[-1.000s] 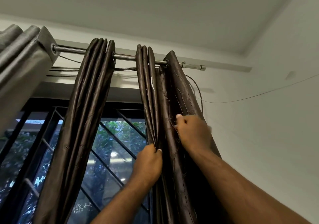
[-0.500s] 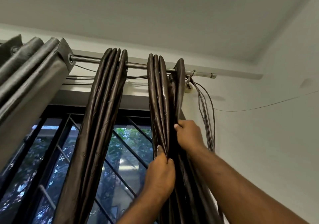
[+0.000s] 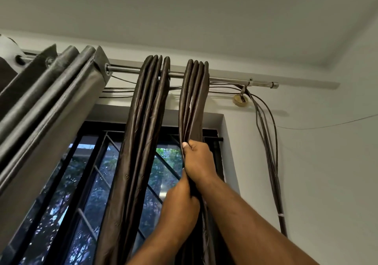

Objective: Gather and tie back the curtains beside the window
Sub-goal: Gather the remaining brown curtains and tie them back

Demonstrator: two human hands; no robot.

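Head view, curtain in hand: the rightmost brown curtain (image 3: 195,101) hangs from the rod (image 3: 225,80) in four tight folds, before the right edge of the window (image 3: 98,172).
Right hand: the right hand (image 3: 199,160) holds these folds from the right side, with the fingers curled round the bundle and the thumb tip at the top.
Left hand: the left hand (image 3: 181,203) squeezes the same bundle just below and touches the right wrist. Its fingertips are hidden behind the cloth.
Curtain relative to the hands: the cloth rises from the two fists to the rod, and falls between the forearms out of the picture.
Other curtains: the middle brown curtain (image 3: 143,142) hangs just to the left and no hand touches it. The grey curtain (image 3: 51,111) is far left on the same rod, also not held.
Handling: the cloth looks shiny, soft and light, so probably slippery. Folds may slide out of a loose hold.
Where to hold: I judge it best to take the whole bundle round, lower down, without a hard pull on the rod.
Tie: I see no band or hook.
Nearby: cables (image 3: 268,152) hang down the wall, well apart from the hands.
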